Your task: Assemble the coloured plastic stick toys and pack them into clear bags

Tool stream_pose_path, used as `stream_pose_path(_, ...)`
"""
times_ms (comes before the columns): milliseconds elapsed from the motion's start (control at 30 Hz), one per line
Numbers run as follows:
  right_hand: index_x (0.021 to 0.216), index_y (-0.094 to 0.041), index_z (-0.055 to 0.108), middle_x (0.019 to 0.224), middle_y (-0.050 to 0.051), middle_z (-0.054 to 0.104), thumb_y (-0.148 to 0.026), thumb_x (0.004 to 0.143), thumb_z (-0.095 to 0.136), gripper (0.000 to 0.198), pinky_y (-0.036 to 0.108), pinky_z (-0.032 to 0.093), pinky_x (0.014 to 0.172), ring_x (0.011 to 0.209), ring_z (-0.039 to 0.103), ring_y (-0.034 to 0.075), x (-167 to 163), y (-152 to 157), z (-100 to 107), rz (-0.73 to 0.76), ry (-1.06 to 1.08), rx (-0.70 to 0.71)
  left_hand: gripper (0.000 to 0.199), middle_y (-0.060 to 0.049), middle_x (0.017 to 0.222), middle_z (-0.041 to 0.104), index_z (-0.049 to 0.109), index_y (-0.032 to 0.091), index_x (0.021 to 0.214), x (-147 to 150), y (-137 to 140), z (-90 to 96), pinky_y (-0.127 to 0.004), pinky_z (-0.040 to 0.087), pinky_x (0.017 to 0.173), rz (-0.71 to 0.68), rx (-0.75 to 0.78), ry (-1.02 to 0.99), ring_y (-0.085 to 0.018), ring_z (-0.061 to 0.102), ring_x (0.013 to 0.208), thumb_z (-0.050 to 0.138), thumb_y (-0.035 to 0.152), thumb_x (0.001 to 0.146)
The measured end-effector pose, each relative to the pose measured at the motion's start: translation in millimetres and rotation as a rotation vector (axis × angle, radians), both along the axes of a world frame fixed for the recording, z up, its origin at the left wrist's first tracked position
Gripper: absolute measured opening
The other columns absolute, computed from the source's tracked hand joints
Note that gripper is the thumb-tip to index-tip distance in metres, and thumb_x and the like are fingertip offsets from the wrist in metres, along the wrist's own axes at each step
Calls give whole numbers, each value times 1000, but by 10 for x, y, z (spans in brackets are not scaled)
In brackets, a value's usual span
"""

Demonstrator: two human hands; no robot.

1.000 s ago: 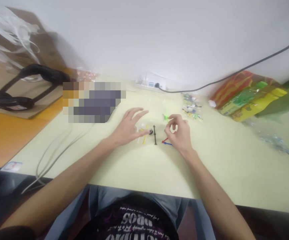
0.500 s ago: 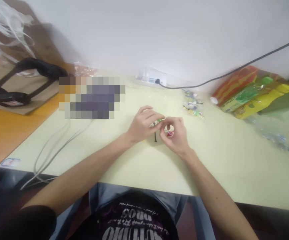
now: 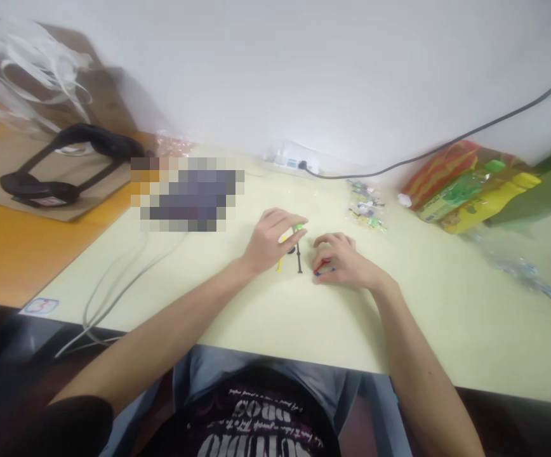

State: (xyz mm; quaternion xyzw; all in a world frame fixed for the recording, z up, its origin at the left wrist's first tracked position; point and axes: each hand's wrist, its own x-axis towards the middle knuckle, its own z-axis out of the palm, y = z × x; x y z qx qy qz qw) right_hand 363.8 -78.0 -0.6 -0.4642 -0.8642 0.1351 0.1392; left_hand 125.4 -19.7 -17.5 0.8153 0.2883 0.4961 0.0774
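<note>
My left hand point(image 3: 275, 240) is above the table, its thumb and index finger pinching a small bright green piece point(image 3: 298, 226). Below that piece a thin black rod point(image 3: 299, 257) extends toward me; whether the two are joined I cannot tell. A small yellow piece point(image 3: 279, 261) and a dark round part point(image 3: 291, 250) show just under the left thumb. To the right, my right hand point(image 3: 345, 261) rests low on the table with curled fingers around a small red piece point(image 3: 322, 263). Some blue point(image 3: 318, 273) shows at its thumb tip. The fingers partly hide these parts.
Small parts in clear bags point(image 3: 367, 206) lie toward the wall. A power strip point(image 3: 292, 157) with a black cable point(image 3: 380, 172) sits behind. At right are a green bottle point(image 3: 461, 190), a yellow packet point(image 3: 485, 206) and clear plastic point(image 3: 518, 266). Pale cables point(image 3: 108, 292) run at left.
My right hand has parted from my left, moving right and down to the red piece. My left hand stays near its place with the green piece. The view has shifted slightly.
</note>
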Motion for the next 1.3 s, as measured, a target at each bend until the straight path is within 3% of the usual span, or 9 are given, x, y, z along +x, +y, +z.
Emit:
stream_pose_path(233, 77, -31, 79, 124, 5, 65, -24, 80, 86, 10, 56, 38, 103, 121, 52, 32, 50, 29, 41, -33, 15, -99, 24, -8, 113, 78, 70, 24, 122, 8, -4, 3, -43, 53, 101, -29, 28, 6, -21, 71, 106, 63, 37, 103)
stream_pose_path(467, 77, -31, 79, 123, 4, 66, -23, 78, 86, 10, 51, 42, 101, 118, 57, 30, 223, 10, 51, -2, 5, -57, 20, -7, 114, 77, 67, 24, 121, 36, -54, 6, -43, 53, 102, -87, -22, 58, -21, 71, 107, 60, 31, 104)
stream_pose_path(567, 94, -32, 79, 123, 5, 69, -30, 91, 74, 6, 50, 45, 101, 116, 60, 29, 216, 53, 71, -46, 149, -23, 20, -6, 114, 77, 63, 24, 121, 37, -55, -14, -42, 54, 102, -103, -58, 64, -20, 71, 108, 63, 32, 102)
stream_pose_path(667, 102, -28, 75, 111, 6, 74, -39, 107, 47, 31, 44, 47, 97, 107, 65, 25, 126, 104, 88, -154, 426, -3, 19, -6, 115, 77, 60, 23, 117, 44, -51, -24, -42, 53, 103, -131, -62, 66, -20, 71, 108, 65, 32, 101)
stream_pose_path(767, 96, -25, 73, 97, 4, 76, -50, 104, 53, 33, 41, 48, 91, 94, 66, 24, -14, 93, 104, -224, 550, 42, 19, -6, 114, 77, 60, 23, 116, 58, -54, -20, -42, 53, 103, -154, -32, 64, -20, 72, 107, 66, 31, 100)
stream_pose_path(867, 93, -26, 73, 89, 3, 76, -53, 96, 68, 28, 42, 46, 91, 84, 64, 23, -138, 30, 129, -218, 505, 78, 17, -6, 112, 78, 61, 23, 116, 63, -62, -15, -42, 53, 103, -161, -27, 71, -20, 72, 107, 65, 29, 100)
stream_pose_path(1067, 93, -26, 71, 90, 0, 76, -43, 98, 67, 18, 41, 44, 94, 84, 68, 21, -230, -25, 107, -155, 473, 87, 16, -6, 112, 79, 63, 23, 109, 50, -54, -17, -42, 54, 102, -113, -54, 91, -21, 73, 105, 66, 35, 100)
stream_pose_path(1300, 84, -23, 61, 81, 0, 71, -26, 98, 58, 15, 38, 38, 86, 79, 62, 19, -273, 1, 9, -157, 345, 255, 15, -4, 95, 76, 61, 21, 104, 54, -53, -33, -36, 54, 91, -93, 20, 123, -19, 71, 91, 67, 34, 98)
